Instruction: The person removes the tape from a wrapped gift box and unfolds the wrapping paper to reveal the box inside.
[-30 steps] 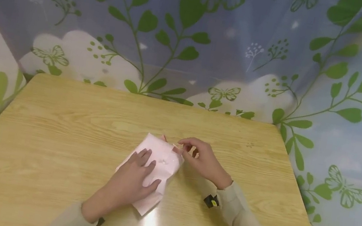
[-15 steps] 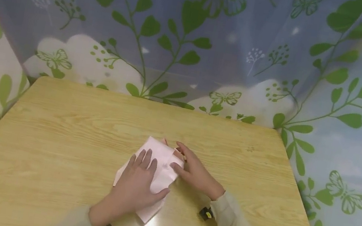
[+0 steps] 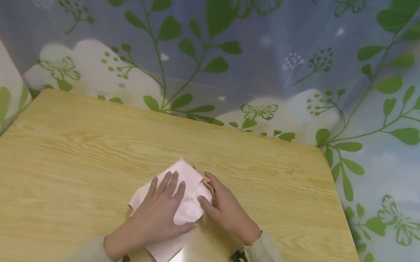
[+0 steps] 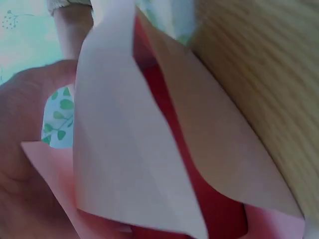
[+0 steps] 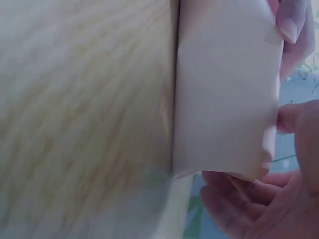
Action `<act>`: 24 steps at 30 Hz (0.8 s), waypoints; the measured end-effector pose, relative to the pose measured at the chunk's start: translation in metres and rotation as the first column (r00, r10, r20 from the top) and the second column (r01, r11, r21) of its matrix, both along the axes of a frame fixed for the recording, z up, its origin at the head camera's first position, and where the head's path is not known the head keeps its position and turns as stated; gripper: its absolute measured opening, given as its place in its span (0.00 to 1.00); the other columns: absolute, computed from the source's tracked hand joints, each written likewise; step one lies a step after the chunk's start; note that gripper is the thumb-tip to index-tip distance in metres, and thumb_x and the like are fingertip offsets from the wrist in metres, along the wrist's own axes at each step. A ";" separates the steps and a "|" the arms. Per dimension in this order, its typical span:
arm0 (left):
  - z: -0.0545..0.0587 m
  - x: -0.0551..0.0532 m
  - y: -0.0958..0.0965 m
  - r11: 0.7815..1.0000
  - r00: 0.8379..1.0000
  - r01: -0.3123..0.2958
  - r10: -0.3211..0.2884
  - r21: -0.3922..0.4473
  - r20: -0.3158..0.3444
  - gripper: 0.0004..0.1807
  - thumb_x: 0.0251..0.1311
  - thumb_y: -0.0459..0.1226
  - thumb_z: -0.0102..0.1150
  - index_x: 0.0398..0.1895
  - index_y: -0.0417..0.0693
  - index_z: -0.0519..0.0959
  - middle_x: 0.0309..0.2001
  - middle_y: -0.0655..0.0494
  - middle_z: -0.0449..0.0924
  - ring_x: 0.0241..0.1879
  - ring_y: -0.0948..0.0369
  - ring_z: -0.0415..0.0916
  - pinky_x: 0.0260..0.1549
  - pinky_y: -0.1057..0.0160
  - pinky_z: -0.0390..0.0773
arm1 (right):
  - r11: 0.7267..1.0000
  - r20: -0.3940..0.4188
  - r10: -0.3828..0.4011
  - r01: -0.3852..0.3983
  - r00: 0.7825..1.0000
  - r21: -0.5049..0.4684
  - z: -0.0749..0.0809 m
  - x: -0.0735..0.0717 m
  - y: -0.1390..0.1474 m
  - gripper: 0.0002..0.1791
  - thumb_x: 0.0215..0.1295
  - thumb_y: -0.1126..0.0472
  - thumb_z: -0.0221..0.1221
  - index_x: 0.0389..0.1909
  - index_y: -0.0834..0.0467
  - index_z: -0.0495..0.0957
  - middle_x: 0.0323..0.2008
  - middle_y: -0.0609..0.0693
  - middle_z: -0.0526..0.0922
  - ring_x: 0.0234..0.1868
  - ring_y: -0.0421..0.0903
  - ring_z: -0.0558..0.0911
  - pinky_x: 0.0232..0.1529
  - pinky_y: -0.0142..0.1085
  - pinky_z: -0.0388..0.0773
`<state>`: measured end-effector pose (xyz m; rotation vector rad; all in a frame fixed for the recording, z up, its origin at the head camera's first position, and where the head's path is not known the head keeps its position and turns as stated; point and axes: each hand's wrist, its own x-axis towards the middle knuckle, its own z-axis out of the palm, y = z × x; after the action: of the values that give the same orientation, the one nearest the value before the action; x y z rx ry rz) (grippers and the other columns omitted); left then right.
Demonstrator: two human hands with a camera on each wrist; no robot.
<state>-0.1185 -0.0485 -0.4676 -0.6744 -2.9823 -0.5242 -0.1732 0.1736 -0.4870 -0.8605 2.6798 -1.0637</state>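
Observation:
A box-shaped parcel in pale pink wrapping paper [image 3: 188,212] lies at an angle on the wooden table. My left hand [image 3: 156,215] rests flat across its top, fingers extended and thumb spread to the right. At the parcel's far right end, my right hand [image 3: 230,210] has its thumb on the top and its fingers bent round the end, holding the paper there. In the left wrist view, the loose paper flaps [image 4: 124,134] gape at the near end, and a red box [image 4: 219,213] shows between them. The right wrist view shows a smooth side of the parcel.
The wood-grain table [image 3: 77,140] extends round the parcel on all sides. Curtains printed with green leaves and butterflies [image 3: 206,55] hang behind it and along both sides. Bright light reflects off the table near its front.
The right hand has come down from beside the far right corner onto that end, and the paper end there is now folded in. The left hand has stayed on top as the parcel shifted slightly.

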 end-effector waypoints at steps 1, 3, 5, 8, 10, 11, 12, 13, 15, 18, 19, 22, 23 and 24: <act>0.000 -0.001 0.000 1.000 1.000 0.014 -0.014 0.000 0.001 0.53 0.55 0.67 0.63 0.69 0.31 0.70 0.74 0.28 0.59 0.76 0.35 0.54 0.73 0.31 0.52 | 1.000 -0.011 -0.015 0.015 1.000 0.016 0.002 0.002 0.000 0.39 0.74 0.53 0.58 0.78 0.64 0.55 0.62 0.58 0.80 0.57 0.50 0.83 0.62 0.49 0.78; 0.000 -0.003 -0.002 0.999 0.999 0.040 -0.040 -0.006 -0.006 0.53 0.54 0.67 0.63 0.69 0.32 0.71 0.73 0.29 0.61 0.75 0.36 0.56 0.72 0.30 0.52 | 0.998 -0.034 -0.041 0.043 0.999 0.055 0.005 0.007 -0.001 0.40 0.72 0.53 0.61 0.77 0.63 0.57 0.54 0.54 0.84 0.46 0.44 0.85 0.53 0.44 0.82; 0.001 -0.004 -0.003 0.998 0.998 0.065 -0.066 -0.009 -0.012 0.52 0.52 0.67 0.65 0.67 0.33 0.73 0.73 0.30 0.63 0.74 0.36 0.58 0.72 0.30 0.53 | 0.993 -0.051 -0.067 0.072 0.996 0.092 0.007 0.013 -0.003 0.40 0.69 0.52 0.63 0.76 0.62 0.59 0.48 0.51 0.86 0.36 0.37 0.82 0.42 0.38 0.83; 0.006 -0.003 -0.006 0.993 0.993 0.117 -0.117 -0.008 -0.002 0.48 0.52 0.62 0.67 0.66 0.34 0.75 0.72 0.32 0.66 0.73 0.37 0.61 0.72 0.33 0.56 | 0.986 -0.076 -0.092 0.101 0.993 0.129 0.012 0.022 -0.005 0.42 0.66 0.50 0.66 0.75 0.60 0.61 0.43 0.49 0.87 0.29 0.33 0.78 0.33 0.31 0.79; 0.010 -0.001 -0.009 0.987 0.987 0.159 -0.159 -0.013 0.008 0.45 0.52 0.58 0.68 0.65 0.34 0.75 0.71 0.33 0.67 0.73 0.38 0.63 0.72 0.35 0.59 | 0.982 -0.103 -0.101 0.116 0.990 0.150 0.014 0.027 -0.006 0.42 0.64 0.48 0.67 0.74 0.58 0.62 0.40 0.48 0.86 0.26 0.31 0.76 0.29 0.29 0.77; 0.012 0.000 -0.011 0.983 0.984 0.180 -0.180 -0.020 0.009 0.43 0.53 0.56 0.68 0.64 0.34 0.76 0.71 0.33 0.68 0.72 0.38 0.63 0.72 0.36 0.61 | 0.980 -0.119 -0.104 0.122 0.987 0.159 0.015 0.029 -0.007 0.43 0.63 0.47 0.68 0.74 0.58 0.63 0.38 0.48 0.86 0.24 0.31 0.76 0.28 0.29 0.76; 0.015 0.001 -0.013 0.980 0.980 0.196 -0.196 -0.025 0.016 0.42 0.53 0.54 0.68 0.64 0.34 0.76 0.71 0.33 0.68 0.72 0.38 0.64 0.72 0.37 0.61 | 0.978 -0.135 -0.103 0.125 0.986 0.168 0.015 0.030 -0.007 0.43 0.62 0.45 0.68 0.74 0.57 0.64 0.37 0.47 0.86 0.24 0.31 0.75 0.27 0.29 0.76; 0.017 0.002 -0.015 0.977 0.978 0.210 -0.209 -0.028 0.025 0.41 0.53 0.53 0.68 0.64 0.33 0.76 0.71 0.34 0.68 0.72 0.38 0.64 0.72 0.38 0.61 | 0.976 -0.152 -0.100 0.126 0.983 0.177 0.016 0.031 -0.007 0.42 0.62 0.44 0.68 0.73 0.56 0.64 0.35 0.46 0.86 0.23 0.30 0.75 0.26 0.28 0.75; 0.021 0.005 -0.018 0.973 0.974 0.226 -0.225 -0.041 0.035 0.40 0.54 0.52 0.68 0.63 0.33 0.76 0.71 0.34 0.68 0.72 0.38 0.64 0.72 0.39 0.62 | 0.976 -0.179 -0.096 0.128 0.979 0.178 0.017 0.031 -0.007 0.40 0.62 0.44 0.68 0.70 0.56 0.67 0.33 0.44 0.85 0.22 0.30 0.74 0.25 0.28 0.74; 0.026 0.009 -0.021 0.970 0.971 0.235 -0.233 -0.053 0.048 0.38 0.55 0.51 0.69 0.62 0.32 0.76 0.70 0.34 0.69 0.71 0.38 0.65 0.72 0.39 0.62 | 0.978 -0.204 -0.101 0.134 0.974 0.159 0.018 0.029 -0.006 0.34 0.61 0.44 0.68 0.64 0.55 0.72 0.30 0.42 0.83 0.22 0.30 0.73 0.24 0.27 0.73; 0.027 0.010 -0.022 0.970 0.971 0.236 -0.234 -0.061 0.047 0.38 0.54 0.51 0.69 0.62 0.32 0.77 0.70 0.34 0.70 0.71 0.38 0.66 0.72 0.39 0.62 | 0.980 -0.209 -0.102 0.135 0.973 0.148 0.019 0.029 -0.006 0.31 0.61 0.44 0.68 0.61 0.55 0.74 0.29 0.42 0.82 0.23 0.31 0.73 0.24 0.27 0.72; 0.027 0.011 -0.025 0.968 0.971 0.238 -0.236 -0.073 0.037 0.38 0.54 0.52 0.69 0.61 0.33 0.78 0.69 0.34 0.71 0.70 0.38 0.66 0.72 0.38 0.62 | 0.985 -0.217 -0.092 0.120 0.972 0.120 0.020 0.027 -0.007 0.24 0.60 0.45 0.69 0.51 0.53 0.76 0.27 0.43 0.79 0.22 0.33 0.71 0.23 0.27 0.70; 0.027 0.011 -0.025 0.969 0.971 0.237 -0.235 -0.071 0.034 0.38 0.54 0.53 0.70 0.61 0.33 0.78 0.69 0.34 0.71 0.71 0.38 0.66 0.72 0.38 0.62 | 0.987 -0.221 -0.084 0.112 0.972 0.114 0.021 0.027 -0.007 0.22 0.59 0.46 0.69 0.49 0.52 0.76 0.26 0.43 0.79 0.22 0.33 0.70 0.23 0.27 0.70; 0.026 0.011 -0.025 0.970 0.972 0.235 -0.234 -0.066 0.032 0.39 0.54 0.54 0.69 0.62 0.34 0.77 0.70 0.34 0.69 0.72 0.38 0.64 0.72 0.38 0.61 | 0.988 -0.227 -0.075 0.103 0.971 0.113 0.021 0.026 -0.007 0.21 0.59 0.46 0.69 0.47 0.52 0.76 0.25 0.43 0.78 0.22 0.34 0.70 0.23 0.27 0.69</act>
<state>-0.1073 -0.0734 -0.4418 -1.0430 -2.9718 -0.4426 -0.1473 0.1662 -0.4663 -0.8910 2.9586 -0.8505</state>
